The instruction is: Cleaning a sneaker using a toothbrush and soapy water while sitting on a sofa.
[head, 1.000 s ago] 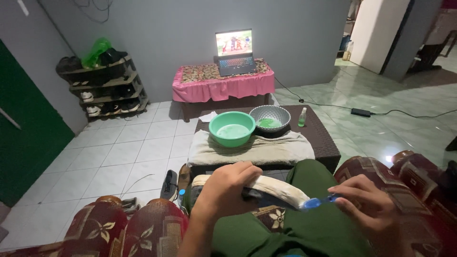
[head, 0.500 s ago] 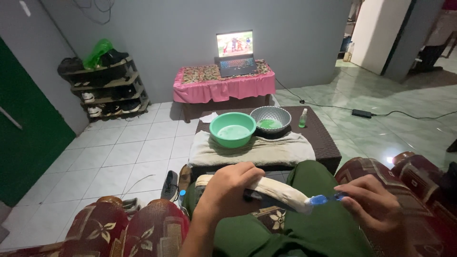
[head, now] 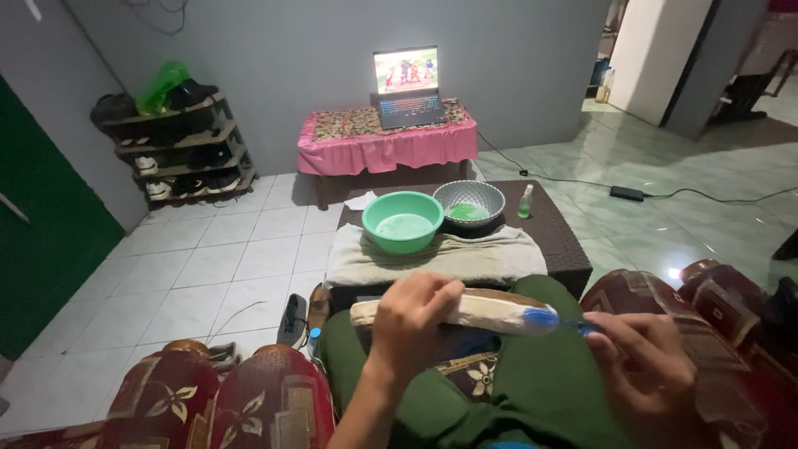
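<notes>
Gray walls and pale floor tiles are seen all around, with a shoe rack [head: 170, 150] loaded up on the far left and a laptop [head: 407, 87] left running on a pink-skirted table [head: 386, 150] at the back. Closer in, a dark woven bench [head: 557, 241] is draped with a beige towel [head: 436, 256], and on it a green basin [head: 403, 221] of pale soapy-looking water is set just beside a metal bowl [head: 470, 202] with green liquid, then a small green bottle [head: 525, 202].

Over the lap, a shoe [head: 478, 312] is held sole-edge up, its pale sole facing the camera; the left hand [head: 411, 320] is clenched around its middle. At the sole's right end, a blue toothbrush [head: 553, 320] is pressed, its handle pinched in the fingers [head: 611, 333] of the right hand [head: 644, 370].

Scrubbing looks underway, not finished: the sole is judged still dingy, and no rinsing or drying is seen yet.
</notes>
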